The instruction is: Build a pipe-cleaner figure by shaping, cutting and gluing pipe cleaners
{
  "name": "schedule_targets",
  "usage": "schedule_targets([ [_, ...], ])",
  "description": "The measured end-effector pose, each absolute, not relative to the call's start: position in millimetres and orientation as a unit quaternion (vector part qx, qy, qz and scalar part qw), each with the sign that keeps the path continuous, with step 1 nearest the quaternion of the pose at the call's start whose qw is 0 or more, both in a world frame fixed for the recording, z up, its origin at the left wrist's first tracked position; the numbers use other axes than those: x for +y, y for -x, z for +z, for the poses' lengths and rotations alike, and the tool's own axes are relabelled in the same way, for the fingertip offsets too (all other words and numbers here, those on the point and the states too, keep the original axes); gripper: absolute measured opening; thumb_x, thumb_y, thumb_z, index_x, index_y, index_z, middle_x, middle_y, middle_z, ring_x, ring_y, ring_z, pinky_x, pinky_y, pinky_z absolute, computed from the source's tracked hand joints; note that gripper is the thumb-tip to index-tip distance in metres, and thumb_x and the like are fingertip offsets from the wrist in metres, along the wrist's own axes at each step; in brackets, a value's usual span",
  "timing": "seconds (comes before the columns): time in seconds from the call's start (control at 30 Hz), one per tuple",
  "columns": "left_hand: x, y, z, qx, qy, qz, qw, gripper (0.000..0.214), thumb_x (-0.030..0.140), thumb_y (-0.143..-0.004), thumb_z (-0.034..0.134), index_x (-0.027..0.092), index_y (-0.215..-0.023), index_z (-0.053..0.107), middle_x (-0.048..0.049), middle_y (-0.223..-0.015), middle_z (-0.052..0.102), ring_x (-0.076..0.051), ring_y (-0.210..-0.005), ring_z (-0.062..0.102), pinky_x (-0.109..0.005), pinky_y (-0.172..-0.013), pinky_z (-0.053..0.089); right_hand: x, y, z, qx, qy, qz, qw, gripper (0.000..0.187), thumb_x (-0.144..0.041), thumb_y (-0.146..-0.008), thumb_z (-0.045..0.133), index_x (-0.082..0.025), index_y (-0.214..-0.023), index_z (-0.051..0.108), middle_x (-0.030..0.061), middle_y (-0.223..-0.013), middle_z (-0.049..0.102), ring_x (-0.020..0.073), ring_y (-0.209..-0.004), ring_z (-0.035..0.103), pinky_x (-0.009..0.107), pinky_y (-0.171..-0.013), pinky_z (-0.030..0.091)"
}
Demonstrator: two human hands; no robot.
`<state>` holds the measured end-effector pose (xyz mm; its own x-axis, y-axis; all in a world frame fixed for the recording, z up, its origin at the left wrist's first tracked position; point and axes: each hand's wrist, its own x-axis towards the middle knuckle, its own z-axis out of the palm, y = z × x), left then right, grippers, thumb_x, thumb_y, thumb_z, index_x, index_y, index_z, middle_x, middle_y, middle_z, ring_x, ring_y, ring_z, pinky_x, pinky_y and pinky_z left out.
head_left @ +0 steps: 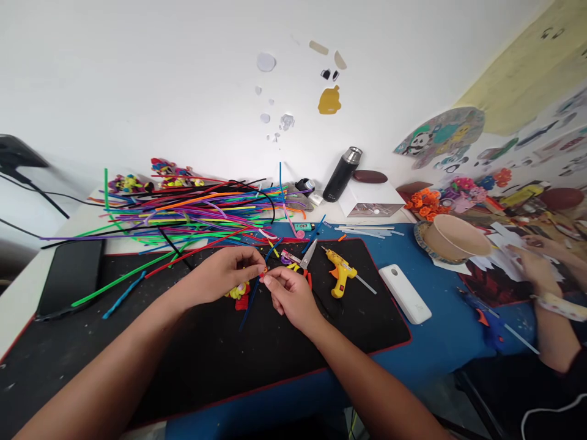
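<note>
Where fingertips meet: left hand (224, 273) and right hand (292, 297) pinch a small red piece (263, 274), mostly hidden.
Yellow-and-red pipe-cleaner piece (241, 297): partly covered by the left hand.

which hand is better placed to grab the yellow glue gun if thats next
Likely the right hand: the yellow glue gun lies nearer to it, past the scissors. The left hand is farther off. Both hands are at the small red piece, so the right may need to let go first.

The wearer's 2 hands (221, 275) (293, 299) pinch something apparently red (263, 273).
</note>
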<state>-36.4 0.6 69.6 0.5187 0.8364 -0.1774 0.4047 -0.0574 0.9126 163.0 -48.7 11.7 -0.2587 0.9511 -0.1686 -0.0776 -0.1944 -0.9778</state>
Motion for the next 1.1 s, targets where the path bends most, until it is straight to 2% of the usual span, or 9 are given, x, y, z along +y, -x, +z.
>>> schedule_targets([
  [0.3, -4, 34, 76, 0.463, -0.716, 0.174, 0.492, 0.031, 0.051, -0.092, 0.063, 0.021, -0.089, 0.07, 0.0001, -0.075, 0.066, -0.015, -0.064, 0.057, -0.024, -0.059, 0.043, -48, -168, 16, -0.48, 0.476, 0.601, 0.427, 0.044, -0.063, -0.089, 0.072, -0.02, -0.09, 0.065, -0.0107, -0.05, 0.047, 0.0077, -0.036, 0.038, 0.021, -0.037, 0.03],
  [0.73, -6, 34, 82, 0.446, -0.709, 0.178, 0.516, 0.041, 0.061, -0.093, 0.064, 0.02, -0.094, 0.072, -0.0001, -0.073, 0.064, -0.016, -0.065, 0.058, -0.025, -0.058, 0.043, -48, -165, 19, -0.473, 0.475, 0.584, 0.457, 0.041, -0.06, -0.089, 0.072, -0.02, -0.085, 0.063, -0.0106, -0.047, 0.046, 0.007, -0.035, 0.037, 0.021, -0.037, 0.028],
  [1.1, -5, 36, 81, 0.458, -0.724, 0.159, 0.491, 0.035, 0.054, -0.093, 0.061, 0.02, -0.086, 0.068, 0.0001, -0.072, 0.063, -0.016, -0.063, 0.057, -0.025, -0.058, 0.042, -48, -164, 17, -0.473, 0.476, 0.59, 0.45, 0.043, -0.062, -0.089, 0.072, -0.02, -0.087, 0.063, -0.0103, -0.048, 0.047, 0.0072, -0.035, 0.037, 0.021, -0.037, 0.028],
])
